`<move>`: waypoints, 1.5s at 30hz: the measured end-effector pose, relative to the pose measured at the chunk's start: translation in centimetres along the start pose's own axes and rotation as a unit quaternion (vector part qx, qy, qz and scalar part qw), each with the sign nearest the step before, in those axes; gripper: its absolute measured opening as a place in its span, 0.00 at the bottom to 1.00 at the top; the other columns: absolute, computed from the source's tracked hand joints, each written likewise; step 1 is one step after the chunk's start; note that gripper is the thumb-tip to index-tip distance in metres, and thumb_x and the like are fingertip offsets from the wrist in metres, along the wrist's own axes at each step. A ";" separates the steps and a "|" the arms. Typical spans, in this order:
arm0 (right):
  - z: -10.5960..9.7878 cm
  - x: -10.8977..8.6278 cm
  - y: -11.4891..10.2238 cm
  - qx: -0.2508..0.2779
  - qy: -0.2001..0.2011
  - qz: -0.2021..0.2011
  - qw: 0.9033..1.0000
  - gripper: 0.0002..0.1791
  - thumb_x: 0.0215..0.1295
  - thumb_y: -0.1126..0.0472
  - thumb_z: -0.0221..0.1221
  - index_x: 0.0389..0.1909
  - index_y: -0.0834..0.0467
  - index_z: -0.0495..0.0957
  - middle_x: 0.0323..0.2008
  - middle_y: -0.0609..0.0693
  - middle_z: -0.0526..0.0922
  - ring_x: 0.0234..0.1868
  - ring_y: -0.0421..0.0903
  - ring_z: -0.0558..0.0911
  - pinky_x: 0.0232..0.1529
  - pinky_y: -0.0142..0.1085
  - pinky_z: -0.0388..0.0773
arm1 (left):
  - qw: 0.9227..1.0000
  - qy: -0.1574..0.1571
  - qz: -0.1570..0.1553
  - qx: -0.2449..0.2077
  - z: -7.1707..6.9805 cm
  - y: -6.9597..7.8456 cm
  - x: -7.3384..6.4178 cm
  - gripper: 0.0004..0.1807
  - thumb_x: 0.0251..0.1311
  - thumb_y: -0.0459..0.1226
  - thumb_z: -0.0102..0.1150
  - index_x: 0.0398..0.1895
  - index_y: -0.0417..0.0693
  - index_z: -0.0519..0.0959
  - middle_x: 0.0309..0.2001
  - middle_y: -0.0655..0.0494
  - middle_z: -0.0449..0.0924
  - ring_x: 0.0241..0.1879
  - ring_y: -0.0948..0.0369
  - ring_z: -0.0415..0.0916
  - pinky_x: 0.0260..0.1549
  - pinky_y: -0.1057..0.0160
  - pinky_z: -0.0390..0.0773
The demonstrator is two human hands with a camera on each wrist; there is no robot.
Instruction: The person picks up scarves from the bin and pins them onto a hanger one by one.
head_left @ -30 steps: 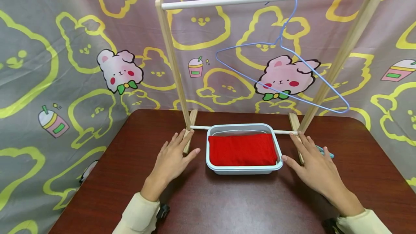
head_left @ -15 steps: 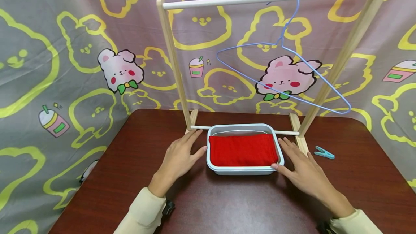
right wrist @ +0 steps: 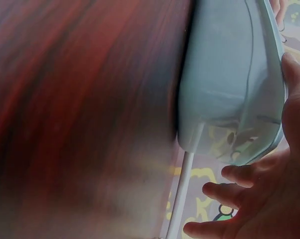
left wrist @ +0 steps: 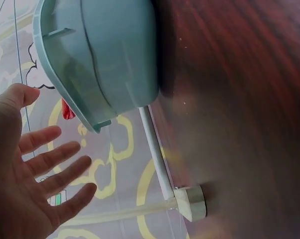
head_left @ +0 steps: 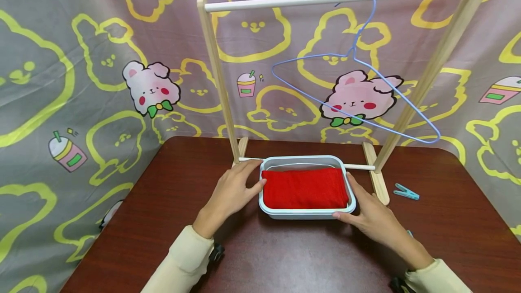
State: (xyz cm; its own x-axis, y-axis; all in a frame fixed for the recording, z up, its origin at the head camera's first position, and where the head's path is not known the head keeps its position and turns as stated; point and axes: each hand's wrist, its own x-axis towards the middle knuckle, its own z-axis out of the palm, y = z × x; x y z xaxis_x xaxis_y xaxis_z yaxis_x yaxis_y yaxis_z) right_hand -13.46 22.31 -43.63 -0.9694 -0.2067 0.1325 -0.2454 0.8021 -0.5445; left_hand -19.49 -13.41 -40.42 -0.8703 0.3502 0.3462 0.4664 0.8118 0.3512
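My L hand is at the L side of the pale-blue plastic basin, fingers spread apart, thumb by the L rim; can't tell if it touches. My R hand is at the R side, thumb against the rim nr the front corner, other fingers apart along the R wall, not clamped. Basin sits flat on the dk reddish-brown table btwn my hands, w/ a folded red cloth in it. Rack's low white bar runs behind basin. Blue wire hanger hangs from rack's top bar, R of ctr. Teal clothespin lies R of the wooden foot. Cartoon-print curtain in bkgd.
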 end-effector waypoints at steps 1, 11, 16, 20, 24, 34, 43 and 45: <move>0.0 0.0 -0.1 0.002 -0.001 0.003 1.000 0.64 0.58 0.37 0.74 0.84 0.61 0.48 0.70 0.72 0.73 0.64 0.69 0.78 0.47 0.66 0.82 | 1.000 -0.004 0.006 -0.002 0.0 0.1 0.2 0.29 0.67 0.49 0.66 0.70 0.56 0.77 0.66 0.56 0.81 0.65 0.54 0.79 0.61 0.42 0.80; 0.6 0.4 -0.2 0.019 -0.003 0.006 1.000 0.70 0.52 0.41 0.78 0.83 0.63 0.44 0.61 0.74 0.79 0.54 0.65 0.83 0.39 0.56 0.83 | 0.998 -0.026 0.056 -0.033 0.8 0.8 1.5 0.27 0.66 0.46 0.68 0.67 0.51 0.80 0.64 0.53 0.82 0.64 0.53 0.79 0.67 0.51 0.78; 0.8 0.3 -0.3 0.019 -0.002 0.007 1.000 0.70 0.52 0.41 0.78 0.83 0.64 0.43 0.59 0.74 0.80 0.53 0.65 0.84 0.40 0.57 0.83 | 0.996 -0.038 0.073 -0.028 1.2 1.0 2.0 0.26 0.65 0.45 0.70 0.65 0.52 0.81 0.63 0.54 0.84 0.63 0.53 0.80 0.65 0.51 0.79; 0.8 0.3 -0.3 0.016 -0.003 0.010 1.000 0.70 0.52 0.41 0.78 0.83 0.63 0.43 0.57 0.74 0.81 0.52 0.65 0.85 0.39 0.57 0.83 | 0.994 -0.065 0.082 -0.020 1.4 1.2 2.5 0.26 0.66 0.45 0.69 0.66 0.53 0.80 0.63 0.55 0.84 0.64 0.54 0.80 0.62 0.48 0.80; 0.9 0.4 -0.4 0.010 0.000 0.010 1.000 0.70 0.52 0.40 0.78 0.83 0.63 0.43 0.55 0.73 0.82 0.51 0.64 0.85 0.38 0.57 0.83 | 0.993 -0.087 0.085 -0.013 1.7 1.4 2.9 0.27 0.66 0.46 0.68 0.68 0.54 0.79 0.64 0.56 0.84 0.65 0.56 0.81 0.60 0.46 0.80; 0.8 0.5 -0.4 0.005 0.002 0.005 1.000 0.70 0.53 0.40 0.77 0.83 0.62 0.43 0.58 0.73 0.82 0.52 0.64 0.85 0.39 0.58 0.83 | 0.991 -0.093 0.095 -0.029 2.2 1.4 3.5 0.25 0.65 0.44 0.69 0.65 0.51 0.81 0.60 0.56 0.86 0.62 0.56 0.83 0.56 0.46 0.81; 0.9 0.5 -0.3 0.016 0.004 0.000 1.000 0.69 0.54 0.41 0.77 0.83 0.63 0.42 0.62 0.73 0.78 0.55 0.64 0.84 0.42 0.59 0.83 | 0.988 -0.096 0.103 -0.062 2.3 1.4 3.8 0.21 0.63 0.39 0.70 0.61 0.51 0.84 0.57 0.57 0.88 0.60 0.58 0.83 0.60 0.49 0.81; 0.9 0.5 -0.3 0.019 0.004 0.001 1.000 0.69 0.55 0.41 0.77 0.83 0.62 0.42 0.63 0.73 0.78 0.55 0.64 0.84 0.43 0.59 0.83 | 0.988 -0.093 0.101 -0.066 2.2 1.5 3.8 0.21 0.63 0.38 0.71 0.59 0.52 0.85 0.56 0.57 0.88 0.59 0.58 0.84 0.58 0.49 0.80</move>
State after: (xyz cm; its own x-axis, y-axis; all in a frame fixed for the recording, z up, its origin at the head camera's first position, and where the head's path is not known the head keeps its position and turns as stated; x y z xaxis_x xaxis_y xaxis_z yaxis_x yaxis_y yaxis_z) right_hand -13.86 21.43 -44.12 -0.9701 -0.2005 0.1368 -0.2426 0.7809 -0.5756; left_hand -22.45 -9.83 -40.54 -0.7657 0.5889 0.2587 0.6394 0.6534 0.4053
